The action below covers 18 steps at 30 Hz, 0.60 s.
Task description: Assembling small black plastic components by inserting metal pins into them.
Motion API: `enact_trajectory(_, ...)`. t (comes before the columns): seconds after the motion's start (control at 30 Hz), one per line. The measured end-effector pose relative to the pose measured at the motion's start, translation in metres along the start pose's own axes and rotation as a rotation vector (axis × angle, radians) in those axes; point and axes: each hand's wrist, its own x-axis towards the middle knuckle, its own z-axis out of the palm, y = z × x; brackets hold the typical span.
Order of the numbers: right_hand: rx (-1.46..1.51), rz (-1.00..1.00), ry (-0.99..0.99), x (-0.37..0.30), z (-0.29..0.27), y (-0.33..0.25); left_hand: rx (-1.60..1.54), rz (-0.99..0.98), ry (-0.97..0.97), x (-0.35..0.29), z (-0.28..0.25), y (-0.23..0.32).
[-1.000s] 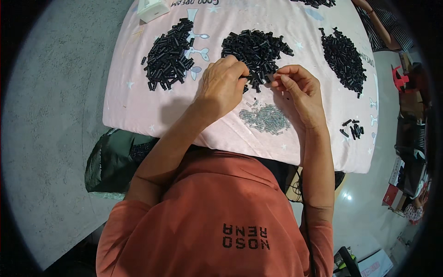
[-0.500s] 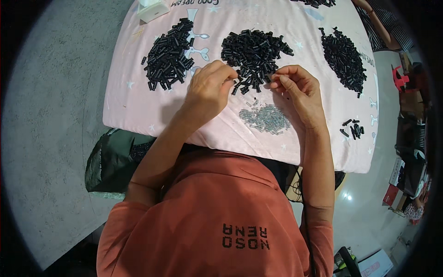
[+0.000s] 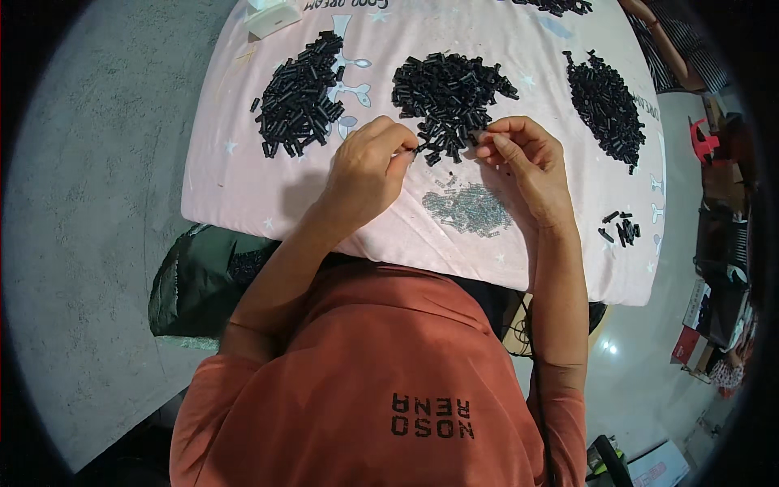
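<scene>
A heap of small black tube-shaped pieces lies on the pink cloth in front of me. At its near left edge my left hand is closed in a pinch, a small black tube at its fingertips. Across from it, my right hand pinches thumb against forefinger at the heap's right edge. A dark bit of a tube shows at those fingertips, partly hidden by them. Between the hands and nearer to me is a flat pile of tiny clear or silvery pieces, which look like small springs.
More black tubes are heaped at the left and right; a small loose group lies near the right edge. A white box stands at the far left. Another person's arm shows at the far right.
My left hand's fingertips have drawn slightly down and closed together, at the small black tube. My right hand has stayed nearly in place. The view has shifted a little.
</scene>
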Motion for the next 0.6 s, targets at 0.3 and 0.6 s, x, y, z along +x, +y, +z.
enact_trajectory(0.3,-0.004,-0.006,0.011,0.000,0.000,0.000,-0.006,0.070,-0.038,0.005,0.010,0.014)
enact_trajectory(0.6,0.025,-0.031,0.146,0.005,-0.005,0.004,0.054,0.013,-0.089,0.026,0.015,0.016)
